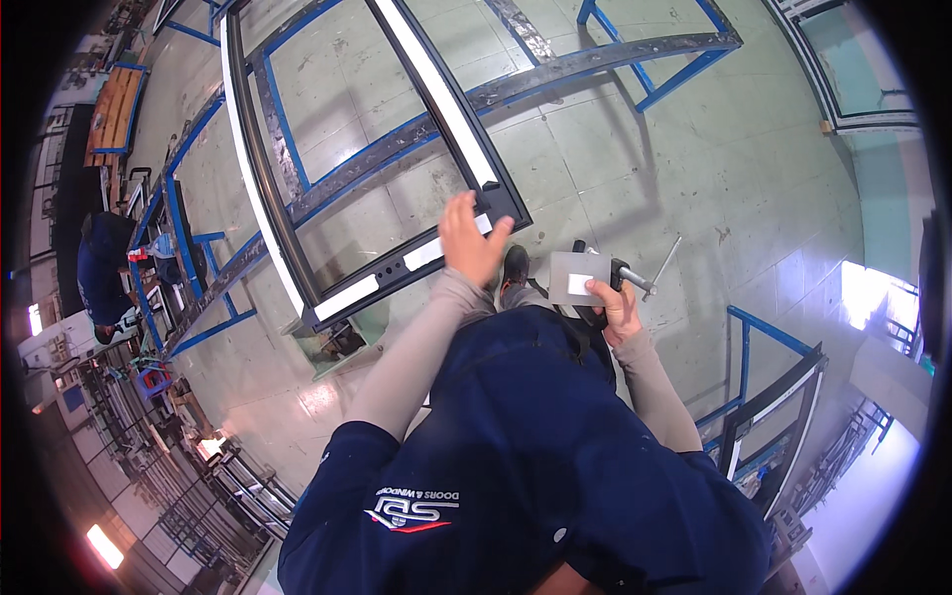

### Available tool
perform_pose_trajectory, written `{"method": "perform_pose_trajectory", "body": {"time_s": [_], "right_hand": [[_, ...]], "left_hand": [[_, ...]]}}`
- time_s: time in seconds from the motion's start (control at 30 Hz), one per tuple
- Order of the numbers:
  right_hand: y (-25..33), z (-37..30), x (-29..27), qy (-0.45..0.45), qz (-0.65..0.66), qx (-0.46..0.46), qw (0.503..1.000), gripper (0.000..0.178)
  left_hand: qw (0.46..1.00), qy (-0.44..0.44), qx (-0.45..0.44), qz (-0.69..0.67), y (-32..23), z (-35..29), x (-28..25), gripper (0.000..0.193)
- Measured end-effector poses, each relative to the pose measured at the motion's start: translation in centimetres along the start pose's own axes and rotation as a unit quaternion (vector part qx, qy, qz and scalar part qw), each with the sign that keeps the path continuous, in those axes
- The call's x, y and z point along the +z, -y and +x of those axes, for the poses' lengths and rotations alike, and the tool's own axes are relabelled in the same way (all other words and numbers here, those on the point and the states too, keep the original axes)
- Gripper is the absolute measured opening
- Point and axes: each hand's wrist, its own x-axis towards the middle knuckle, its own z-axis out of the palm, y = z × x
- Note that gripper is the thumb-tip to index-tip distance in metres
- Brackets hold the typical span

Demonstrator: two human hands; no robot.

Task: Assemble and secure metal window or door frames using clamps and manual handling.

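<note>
A black door or window frame [456, 127] with white strips along its sides lies across a blue metal stand. Over its near right corner is my left hand [470, 244], fingers spread and holding nothing; whether the fingertips press on the frame I cannot tell. My right hand [623, 315] is closed around a clamp-like tool with a metal T-bar handle [645, 283], off to the right of that corner. A flat grey square plate [563, 275] with a small white label sits at the tool, under my thumb. My palm hides part of the tool's body.
The blue stand [605, 59] reaches across the floor ahead. At lower right another dark frame [783, 416] leans on a blue rack. A co-worker [102, 268] in dark blue is at the far left, beside more racks. A green bin [347, 342] stands below the frame.
</note>
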Motion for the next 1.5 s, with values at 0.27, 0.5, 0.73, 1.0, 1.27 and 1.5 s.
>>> {"method": "perform_pose_trajectory", "body": {"time_s": [0.27, 0.5, 0.73, 1.0, 1.27, 1.5], "right_hand": [[-0.8, -0.5, -0.6, -0.004, 0.029, 0.013, 0.999, 0.032], [-1.2, -0.6, -0.2, -0.019, 0.039, 0.018, 0.999, 0.031], [-0.9, -0.1, 0.1, 0.002, 0.044, 0.013, 0.999, 0.029], [-0.2, -0.2, 0.9, -0.015, 0.038, 0.003, 0.999, 0.029], [-1.2, -0.3, 0.1, -0.020, 0.059, 0.021, 0.998, 0.030], [-2.1, 0.4, -1.3, -0.038, 0.060, 0.017, 0.997, 0.029]], "left_hand": [[0.949, 0.273, -0.160, 0.015, 3.2, 5.3, -0.2, 0.076], [0.944, 0.274, -0.154, -0.104, 5.3, 5.7, 0.0, 0.073], [0.925, 0.332, -0.164, -0.085, 4.3, 6.3, -0.5, 0.096], [0.927, 0.315, -0.164, -0.125, 3.4, 5.9, -0.3, 0.096], [0.912, 0.348, -0.101, -0.192, 6.4, 5.6, -0.7, 0.093], [0.928, 0.321, -0.188, -0.014, 3.0, 5.5, 0.0, 0.077]]}}
